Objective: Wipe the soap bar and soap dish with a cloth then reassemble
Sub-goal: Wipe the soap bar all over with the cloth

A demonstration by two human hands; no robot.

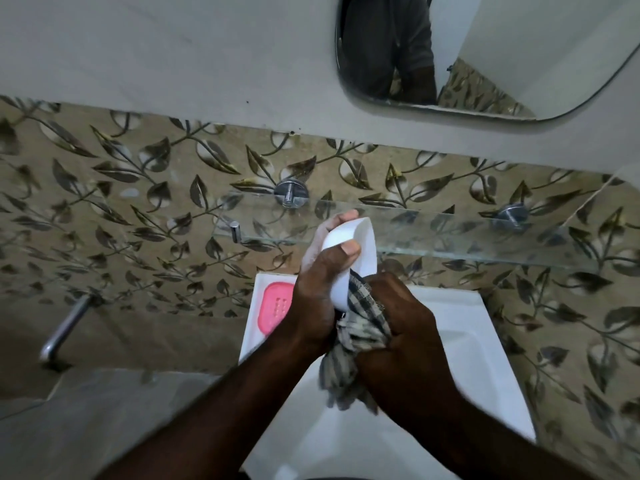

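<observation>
My left hand (320, 282) grips a white soap dish (356, 251), tilted on its edge above the basin, with my thumb over its rim. Bunched in my right hand (401, 323) is a checked cloth (360, 341), pressed against the lower inside of the dish. The cloth's loose end hangs down between my wrists. A pink perforated soap-dish insert (275, 308) lies flat on the left ledge of the basin, partly hidden by my left wrist. No soap bar shows.
A white wash basin (467, 344) sits below my hands. A glass shelf (450, 233) on chrome mounts runs along the leaf-patterned tile wall just behind the dish. A chrome tap (64, 330) sticks out at the left. A mirror (485, 53) hangs at the upper right.
</observation>
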